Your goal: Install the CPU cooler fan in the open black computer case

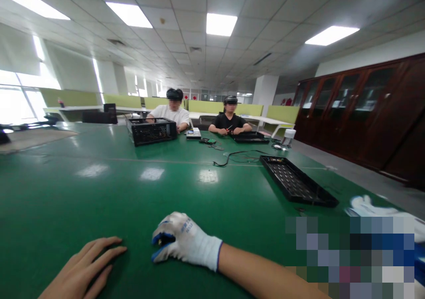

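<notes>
My left hand, bare, is at the lower left with its fingers stretched out over the green table. It holds nothing. To its right, my right hand wears a white work glove with blue fingertips and blue print. Its fingers and thumb curl toward each other, pointing left. In the dark gap between them a small, pale yellowish thing shows, too small to name. A long, shallow black panel with rows of openings lies on the table, beyond my right hand and to the right.
Across the table sit two people; one is by a black computer case, the other by a black tray-like panel. A black cable and small electronic parts lie between. White gloves show at right, beside a pixelated area.
</notes>
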### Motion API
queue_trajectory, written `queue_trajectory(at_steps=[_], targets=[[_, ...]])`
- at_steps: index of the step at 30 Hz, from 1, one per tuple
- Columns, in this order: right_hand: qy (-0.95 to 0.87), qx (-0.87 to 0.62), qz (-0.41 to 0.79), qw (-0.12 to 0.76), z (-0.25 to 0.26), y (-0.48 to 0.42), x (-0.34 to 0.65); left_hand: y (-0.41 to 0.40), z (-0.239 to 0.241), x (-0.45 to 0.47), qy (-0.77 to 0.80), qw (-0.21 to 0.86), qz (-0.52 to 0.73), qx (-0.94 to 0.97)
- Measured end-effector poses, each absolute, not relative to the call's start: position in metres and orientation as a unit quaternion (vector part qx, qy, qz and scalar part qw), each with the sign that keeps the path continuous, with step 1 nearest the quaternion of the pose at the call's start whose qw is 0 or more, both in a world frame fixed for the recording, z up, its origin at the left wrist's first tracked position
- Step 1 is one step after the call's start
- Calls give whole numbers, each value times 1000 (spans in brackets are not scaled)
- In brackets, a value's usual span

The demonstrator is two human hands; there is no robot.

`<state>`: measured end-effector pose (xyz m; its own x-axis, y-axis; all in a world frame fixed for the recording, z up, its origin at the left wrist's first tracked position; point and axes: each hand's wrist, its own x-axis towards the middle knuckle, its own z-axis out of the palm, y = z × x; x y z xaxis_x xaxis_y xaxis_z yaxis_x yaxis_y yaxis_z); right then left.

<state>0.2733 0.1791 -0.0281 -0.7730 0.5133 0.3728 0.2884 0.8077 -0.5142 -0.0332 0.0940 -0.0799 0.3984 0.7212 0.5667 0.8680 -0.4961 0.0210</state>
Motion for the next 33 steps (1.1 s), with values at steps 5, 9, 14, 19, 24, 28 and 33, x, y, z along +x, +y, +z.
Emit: queue_trajectory(at_steps=[5, 9, 14, 19, 24, 28, 33], targets=[[-885, -230, 284, 289, -22, 176, 280, 76, -48, -17, -499, 114, -217, -831], [-788, -356, 338, 372, -17, 194, 290, 71, -33, -14, -508, 150, -217, -820], [-726, -443, 331, 409, -17, 214, 301, 131, 55, -27, -515, 215, -174, -811], [-771, -431, 313, 348, -23, 210, 300, 256, 145, -52, -574, 213, -114, -783], [-734, -460, 334, 371, -28, 217, 300, 319, 146, -65, -618, 139, -25, -774], [-732, -453, 331, 388, -27, 223, 300, 302, 135, -48, -639, 138, -31, -756], [-693, -457, 332, 448, -24, 236, 310, 188, 135, 12, -656, 119, -56, -743]])
